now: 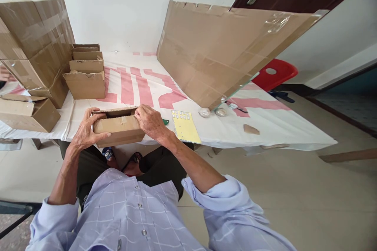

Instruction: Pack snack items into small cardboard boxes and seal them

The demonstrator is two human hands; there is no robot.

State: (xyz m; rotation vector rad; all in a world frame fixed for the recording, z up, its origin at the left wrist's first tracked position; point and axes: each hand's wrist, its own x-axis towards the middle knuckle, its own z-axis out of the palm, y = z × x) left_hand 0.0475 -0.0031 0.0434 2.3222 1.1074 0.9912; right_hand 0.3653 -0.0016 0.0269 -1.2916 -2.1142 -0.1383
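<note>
In front of me a small cardboard box [123, 130] rests at the table's front edge, its top partly uncovered. My left hand [90, 129] grips its left end, with the thumb on the near side. At the right end, my right hand [150, 122] has its fingers closed on the box's upper edge. The inside of the box is dark, and what it holds cannot be seen. Just right of my right hand lies a green object [165, 121], partly hidden, beside a yellow card [186, 126] with small white pieces along its top.
Stacked taped cartons [44, 43] stand at the left, beside several open boxes [88, 84]. Another box [31, 111] sits at the front left. A large cardboard sheet [218, 47] leans at the back. Tape rolls [204, 113] lie below it; a red chair [275, 74] stands behind.
</note>
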